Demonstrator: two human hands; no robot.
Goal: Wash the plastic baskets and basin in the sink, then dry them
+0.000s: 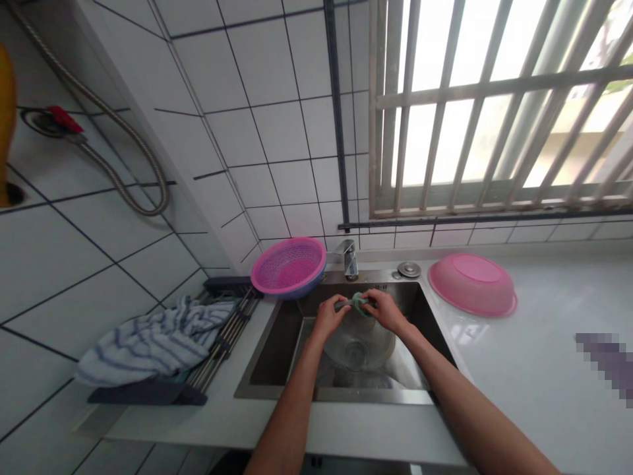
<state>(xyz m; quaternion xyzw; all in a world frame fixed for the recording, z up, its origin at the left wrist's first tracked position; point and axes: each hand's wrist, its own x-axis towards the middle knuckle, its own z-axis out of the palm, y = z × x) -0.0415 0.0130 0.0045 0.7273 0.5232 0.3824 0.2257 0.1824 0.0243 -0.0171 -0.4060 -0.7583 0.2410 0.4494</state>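
In the head view, we hold both hands together over the stainless-steel sink (356, 394), just in front of the faucet (351, 258). Our left hand (330, 315) pinches a slim gray object (342, 305) between thumb and fingertips; its exact kind is too small to tell. Our right hand (384, 307) grasps a green scrubber (359, 302), which sits between the two hands, against the slim object's end. The left grip seems meant to steady the piece while the right controls the scrubber, and keeping both above the basin would let any drips fall inside. Below them, a clear bowl (333, 343) rests on the sink floor, probably where it can catch water.

Behind on the left, a pink colander (287, 267) nests in a blue basin (309, 286), likely to save room. On the right counter, a pink basin (469, 285) lies bottom up, perhaps so that it drains. The round drain stopper (409, 269) lies on the sink's back ledge, off the drain. A striped towel (158, 343) is bunched over the metal-rod rack (217, 357), maybe to dry.
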